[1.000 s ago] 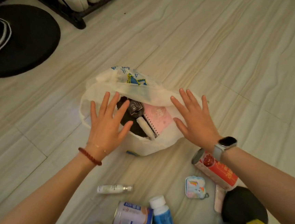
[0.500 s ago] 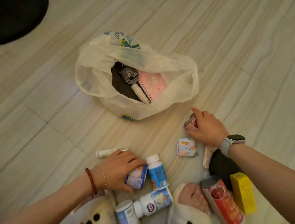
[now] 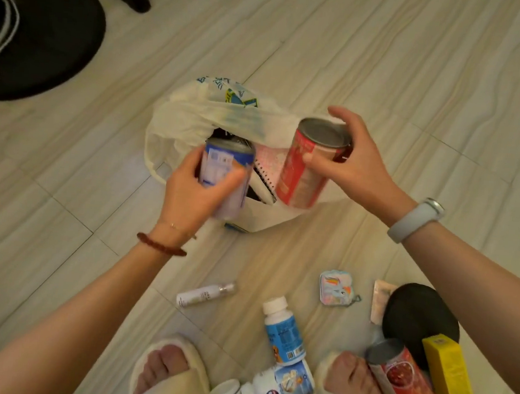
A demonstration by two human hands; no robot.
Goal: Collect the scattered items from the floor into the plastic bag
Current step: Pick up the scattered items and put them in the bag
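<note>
Head cam, the only view: the left hand is wrapped tight round a blue & white can, and the right hand grips a red can near its top, thumb on one side & fingers on the other. Both cans hang just over the open mouth of the plastic bag, which sits slumped on the floor. Inside the bag a pink notebook w/ a wire spine shows, plus something dark I can't make out. Lots is left on the floor near the slippers: a thin white spray bottle, three blue & white pill bottles, a small rainbow pouch, a tall red tube, a yellow box & a black round thing. So the job looks about half done, I think. What could go wrong: the bag is soft & its rim flops in, so a can might hit the edge & roll off. Two cans going in together might bump, or land hard on the notebook & bend it. Heavy cans might also tip the thin bag over. Writing: blue print on the bag, and labels on the cans & bottles, but all too blurry or small to read.
</note>
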